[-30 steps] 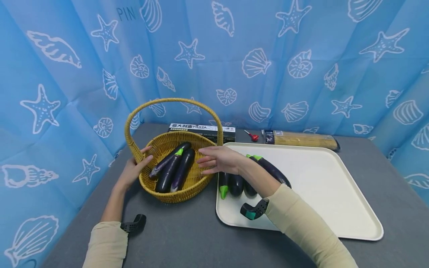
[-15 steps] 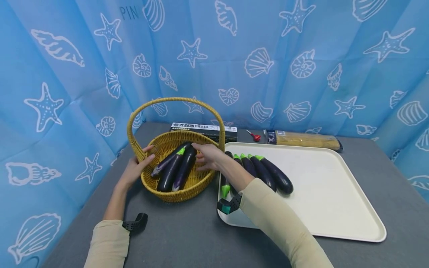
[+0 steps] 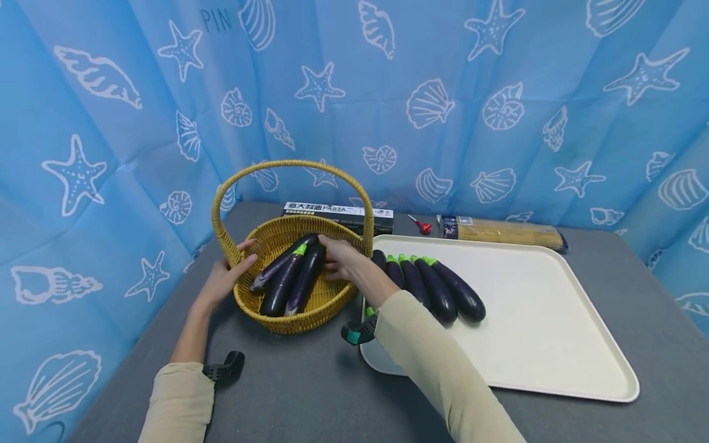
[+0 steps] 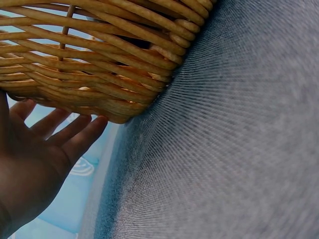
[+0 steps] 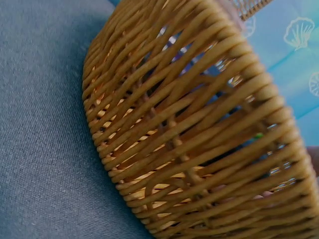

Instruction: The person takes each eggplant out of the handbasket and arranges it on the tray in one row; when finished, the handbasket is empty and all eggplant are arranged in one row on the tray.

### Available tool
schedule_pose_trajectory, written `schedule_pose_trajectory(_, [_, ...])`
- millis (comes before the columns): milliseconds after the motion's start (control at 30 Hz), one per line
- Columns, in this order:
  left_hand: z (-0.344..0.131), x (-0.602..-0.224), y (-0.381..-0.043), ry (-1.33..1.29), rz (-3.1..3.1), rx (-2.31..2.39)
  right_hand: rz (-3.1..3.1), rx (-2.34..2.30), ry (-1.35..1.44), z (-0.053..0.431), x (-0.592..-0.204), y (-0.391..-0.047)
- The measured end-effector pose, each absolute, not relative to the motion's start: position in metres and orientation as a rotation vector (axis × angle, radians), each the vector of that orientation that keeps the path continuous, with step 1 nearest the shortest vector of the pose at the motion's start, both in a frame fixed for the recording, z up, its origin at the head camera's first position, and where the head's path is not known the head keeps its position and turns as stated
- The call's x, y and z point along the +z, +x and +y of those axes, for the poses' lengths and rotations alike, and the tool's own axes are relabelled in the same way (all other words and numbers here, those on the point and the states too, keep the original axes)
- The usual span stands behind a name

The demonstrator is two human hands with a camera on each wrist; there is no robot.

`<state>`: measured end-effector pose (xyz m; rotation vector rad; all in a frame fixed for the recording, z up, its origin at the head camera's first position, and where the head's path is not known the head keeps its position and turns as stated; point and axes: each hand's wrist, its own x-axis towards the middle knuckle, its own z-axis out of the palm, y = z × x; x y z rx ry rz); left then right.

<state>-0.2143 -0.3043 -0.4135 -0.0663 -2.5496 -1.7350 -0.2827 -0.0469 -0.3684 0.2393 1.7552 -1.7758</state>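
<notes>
head view: left hand (image 3: 223,278) grips basket rim (image 3: 328,309); right hand (image 3: 344,258), part-curled, touches rightmost eggplant (image 3: 306,280) inside, between hands; hold unclear.

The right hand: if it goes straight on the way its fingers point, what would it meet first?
Probably the rightmost eggplant in the basket; in the head view the right hand is close beside it, though whether they touch is unclear.

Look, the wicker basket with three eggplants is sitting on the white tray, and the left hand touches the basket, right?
Not quite: the head view shows the wicker basket on the gray tabletop, beside the white tray. It does hold three eggplants, and the left hand touches it.
</notes>
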Motion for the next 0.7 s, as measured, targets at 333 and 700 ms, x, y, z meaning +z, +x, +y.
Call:
schedule_pose_trajectory(333, [-0.3029, -0.4101, -0.2156, -0.062, -2.558, -1.728, 1.755, -1.747, 0.156, -0.0483, -0.3725, -0.2856])
schedule_pose_trajectory(700, [-0.3024, -0.4067, -0.2125, -0.041, -2.567, -1.758, 1.746, -1.731, 0.115, -0.0504, -0.3764, -0.2867])
